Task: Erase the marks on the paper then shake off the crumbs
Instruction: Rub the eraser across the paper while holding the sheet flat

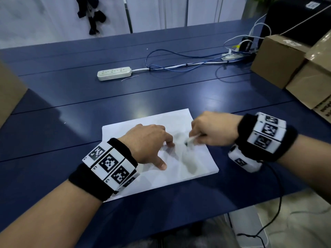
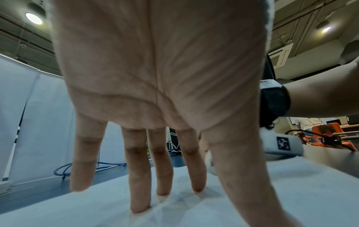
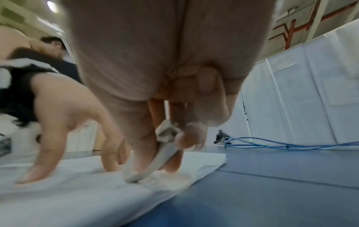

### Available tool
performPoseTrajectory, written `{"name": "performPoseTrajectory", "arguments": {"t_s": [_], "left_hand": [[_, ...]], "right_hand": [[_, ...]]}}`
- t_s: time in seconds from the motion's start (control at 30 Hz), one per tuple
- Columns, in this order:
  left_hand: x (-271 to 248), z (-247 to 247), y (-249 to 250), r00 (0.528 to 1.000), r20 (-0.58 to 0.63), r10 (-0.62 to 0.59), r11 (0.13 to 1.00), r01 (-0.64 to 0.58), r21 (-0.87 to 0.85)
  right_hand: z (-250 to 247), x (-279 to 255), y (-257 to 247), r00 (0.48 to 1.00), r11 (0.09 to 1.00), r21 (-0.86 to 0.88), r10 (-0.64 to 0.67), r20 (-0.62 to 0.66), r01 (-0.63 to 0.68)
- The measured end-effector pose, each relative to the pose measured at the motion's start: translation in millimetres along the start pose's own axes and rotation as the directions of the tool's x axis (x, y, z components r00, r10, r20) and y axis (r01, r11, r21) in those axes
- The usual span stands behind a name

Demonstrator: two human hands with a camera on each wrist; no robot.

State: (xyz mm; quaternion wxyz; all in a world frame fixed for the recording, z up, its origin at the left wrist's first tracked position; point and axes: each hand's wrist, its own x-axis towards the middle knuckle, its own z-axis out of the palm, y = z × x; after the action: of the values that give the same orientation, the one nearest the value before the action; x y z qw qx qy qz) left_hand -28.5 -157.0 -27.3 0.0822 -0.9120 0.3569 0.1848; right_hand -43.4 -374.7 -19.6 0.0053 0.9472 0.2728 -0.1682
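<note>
Left hand (image 1: 148,142) splayed flat to pin paper (image 1: 200,161); right hand (image 1: 213,129) pinching eraser (image 3: 155,161), tip down for rubbing.

Hands: two, a left hand (image 1: 148,142) at centre frame and a right hand (image 1: 215,130) right of centre. Wrist bands with black-and-white markers: two, one per wrist (image 1: 111,163) (image 1: 265,135). Paper (image 1: 139,178): one white stack, lower centre. Eraser (image 1: 192,138): one white piece, blurred. Power strips: two, one (image 1: 114,73) upper centre, one (image 1: 231,56) upper right. Cardboard boxes: two (image 1: 275,59) (image 1: 311,83) at the right edge, one (image 1: 9,93) at the left edge. Table (image 1: 71,97): one, blue.
</note>
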Motion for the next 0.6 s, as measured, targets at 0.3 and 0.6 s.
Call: {"name": "performPoseTrajectory", "arguments": {"t_s": [0.3, 0.6], "left_hand": [[1.0, 0.7, -1.2, 1.000, 0.004, -0.010, 1.000, 0.010, -0.004], [0.4, -0.1, -0.9, 1.000, 0.002, -0.016, 1.000, 0.016, -0.010]], "right_hand": [[5.4, -23.6, -18.3, 0.971, 0.980, 0.030, -0.200, 0.133, 0.198], [2.0, -9.5, -6.7, 0.997, 0.994, -0.083, -0.073, 0.014, 0.074]]}}
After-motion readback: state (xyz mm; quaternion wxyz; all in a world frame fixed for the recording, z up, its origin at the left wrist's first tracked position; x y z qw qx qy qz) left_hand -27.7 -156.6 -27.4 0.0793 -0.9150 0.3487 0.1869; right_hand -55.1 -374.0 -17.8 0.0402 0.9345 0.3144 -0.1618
